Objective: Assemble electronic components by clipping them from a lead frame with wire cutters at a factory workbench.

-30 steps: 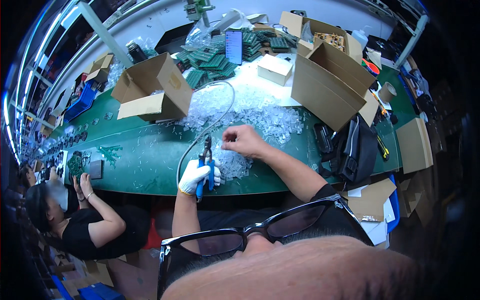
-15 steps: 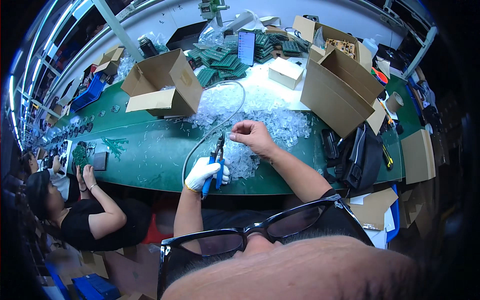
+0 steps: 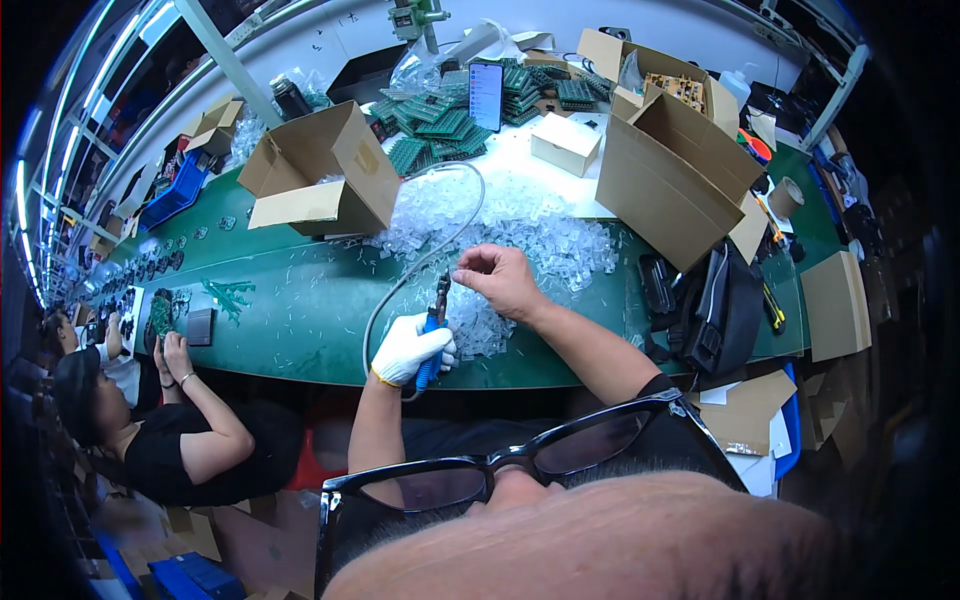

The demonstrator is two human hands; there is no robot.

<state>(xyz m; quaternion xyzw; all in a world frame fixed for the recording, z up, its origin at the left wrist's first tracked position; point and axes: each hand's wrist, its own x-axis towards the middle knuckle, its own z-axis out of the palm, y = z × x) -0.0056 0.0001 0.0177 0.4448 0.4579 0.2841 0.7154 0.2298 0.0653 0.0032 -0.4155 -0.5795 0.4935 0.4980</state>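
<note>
My left hand [image 3: 412, 350], in a white glove, is closed around blue-handled cutting pliers [image 3: 441, 300], their jaws pointing away from me. The handles are now squeezed together. My bare right hand [image 3: 505, 282] pinches with thumb and forefinger right beside the jaw tips. Whatever lies in that pinch is too small to make out. Beneath and beyond both hands spreads a heap of small clear plastic pieces [image 3: 560, 240]. A grey hose [image 3: 385, 300] loops over the heap and passes by my left hand; where it ends is hidden.
Open cardboard boxes flank the heap, one on the left [image 3: 325, 170] and one on the right [image 3: 680, 170]. Behind it are green circuit boards [image 3: 440, 120], a phone [image 3: 486, 95] and a white box [image 3: 566, 143]. A black bag [image 3: 720, 315] lies right. At left, a co-worker [image 3: 200, 430] handles green parts.
The pliers' handles, spread apart before, are pressed together in my left hand. My right hand has shifted slightly left, with its fingertips closer to the jaws.
</note>
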